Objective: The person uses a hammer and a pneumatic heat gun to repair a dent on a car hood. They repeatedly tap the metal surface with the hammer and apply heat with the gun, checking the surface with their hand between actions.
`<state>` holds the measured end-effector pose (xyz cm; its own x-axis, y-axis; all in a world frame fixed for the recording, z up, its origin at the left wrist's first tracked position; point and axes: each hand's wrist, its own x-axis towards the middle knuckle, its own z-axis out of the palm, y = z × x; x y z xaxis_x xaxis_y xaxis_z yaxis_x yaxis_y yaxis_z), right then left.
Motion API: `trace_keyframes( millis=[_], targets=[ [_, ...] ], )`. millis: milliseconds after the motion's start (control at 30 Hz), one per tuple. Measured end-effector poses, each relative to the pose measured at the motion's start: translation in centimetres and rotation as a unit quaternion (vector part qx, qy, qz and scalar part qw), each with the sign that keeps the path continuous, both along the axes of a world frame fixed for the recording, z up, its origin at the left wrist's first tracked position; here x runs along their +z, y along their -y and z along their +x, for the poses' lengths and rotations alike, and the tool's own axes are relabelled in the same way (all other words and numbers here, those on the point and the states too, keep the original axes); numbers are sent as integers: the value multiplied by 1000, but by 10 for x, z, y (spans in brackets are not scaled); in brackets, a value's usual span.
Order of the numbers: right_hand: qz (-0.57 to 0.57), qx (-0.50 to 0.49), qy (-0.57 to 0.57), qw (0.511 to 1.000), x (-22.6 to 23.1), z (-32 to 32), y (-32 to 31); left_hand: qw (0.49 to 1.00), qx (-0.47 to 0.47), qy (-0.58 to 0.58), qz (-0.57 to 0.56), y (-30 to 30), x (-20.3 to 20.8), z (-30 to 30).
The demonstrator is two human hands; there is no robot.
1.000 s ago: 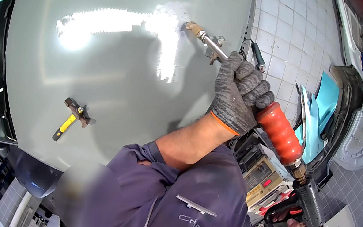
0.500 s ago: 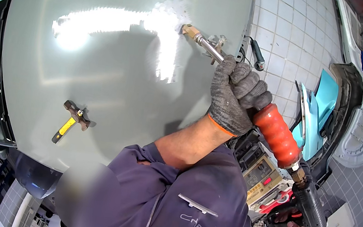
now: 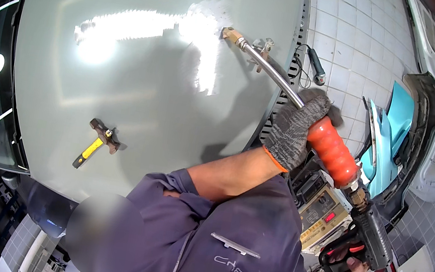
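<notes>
A slide hammer dent puller with a shiny rod (image 3: 278, 76), a red ribbed sleeve (image 3: 333, 151) and a black pistol-style body (image 3: 371, 240) runs diagonally across the view. Its brass-coloured tip (image 3: 232, 35) meets the grey-green car panel (image 3: 140, 84), beside a bright bare-metal patch (image 3: 203, 25). My gloved left hand (image 3: 296, 125) is closed round the puller where rod and sleeve meet; its fingers are partly blurred. At lower right my bare right hand (image 3: 354, 270) grips the puller's handle. A yellow-handled hammer (image 3: 95, 145) lies on the panel.
A clamp (image 3: 263, 52) sits at the panel's right edge. Beyond it, an angle grinder (image 3: 316, 66) with a cable rests on white tiles. A beige machine (image 3: 325, 213) stands below the panel edge. Turquoise body parts (image 3: 386, 146) and a dark bumper (image 3: 422, 134) lie at right.
My left hand has moved back along the rod to the red sleeve, so more bare rod shows. The tip stays by the bare-metal patch. The whole view has shifted slightly.
</notes>
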<state>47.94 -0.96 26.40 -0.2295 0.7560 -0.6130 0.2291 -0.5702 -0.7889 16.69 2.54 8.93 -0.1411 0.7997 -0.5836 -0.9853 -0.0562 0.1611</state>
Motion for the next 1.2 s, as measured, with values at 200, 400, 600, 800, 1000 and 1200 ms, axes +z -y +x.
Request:
trace_keyframes(
  millis=[200, 400, 600, 800, 1000, 1200],
  targets=[
    [386, 344, 271, 812, 11, -15, 0, 940, 116, 281, 154, 8, -19, -52],
    [237, 319, 205, 895, 16, 5, 1, 872, 149, 345, 314, 13, -26, -55],
    [-101, -86, -67, 989, -1, 10, -8, 972, 94, 194, -93, -3, 29, -41],
    [-40, -24, -5, 999, 5, -4, -4, 950, 120, 256, 132, 5, -7, -43],
    [-35, -32, 11, 999, 8, -8, 2, 915, 138, 295, 237, 12, -31, -43],
    [-37, -43, 25, 998, 14, -7, 13, 897, 146, 293, 297, 15, -39, -44]
  ],
)
